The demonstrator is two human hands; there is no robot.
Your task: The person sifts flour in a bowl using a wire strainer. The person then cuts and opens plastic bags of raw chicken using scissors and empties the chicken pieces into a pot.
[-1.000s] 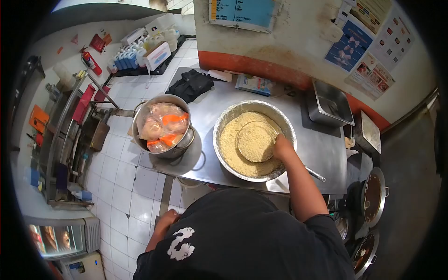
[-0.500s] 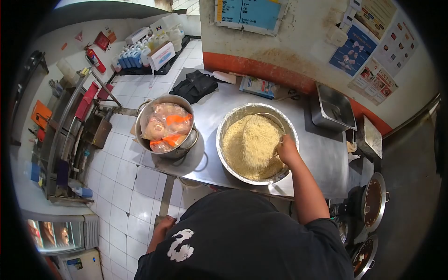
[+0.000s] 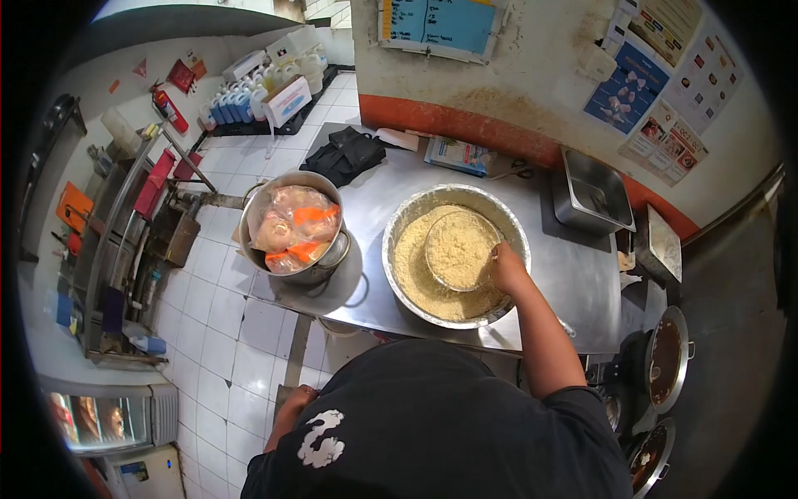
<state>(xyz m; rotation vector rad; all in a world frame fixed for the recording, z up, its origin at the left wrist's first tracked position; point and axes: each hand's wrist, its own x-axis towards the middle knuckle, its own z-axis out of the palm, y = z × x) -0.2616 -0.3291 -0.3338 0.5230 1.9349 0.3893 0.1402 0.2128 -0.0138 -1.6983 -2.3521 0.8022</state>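
My right hand (image 3: 508, 269) is closed around the handle of a round, thin-rimmed strainer (image 3: 429, 258). Pale yellow crumbs (image 3: 462, 249) fill the strainer, which lies within a large metal bowl (image 3: 396, 287). More of the same coarse crumbs surround it in the bowl, and the handle's end pokes out beyond my right forearm. Down by my left side, away from the table, my left hand (image 3: 293, 405) has its fingers curled, with nothing visible in it. Left of the bowl stands a metal pot (image 3: 332, 258) with bagged raw meat, apparently chicken (image 3: 293, 224).
On the steel table (image 3: 374, 287) lie a black cloth item (image 3: 345, 155), a blue-and-white packet (image 3: 457, 155) and scissors (image 3: 522, 169). A deep steel pan (image 3: 592, 195) stands at the right. Two pans of dark contents (image 3: 667, 358) are at far right; bottles (image 3: 241, 101) stand on the floor behind.
The strainer has gone from tilted, with crumbs heaped across it, to nearly level in the bowl. My right hand has turned slightly with it. My left hand stays at my side.
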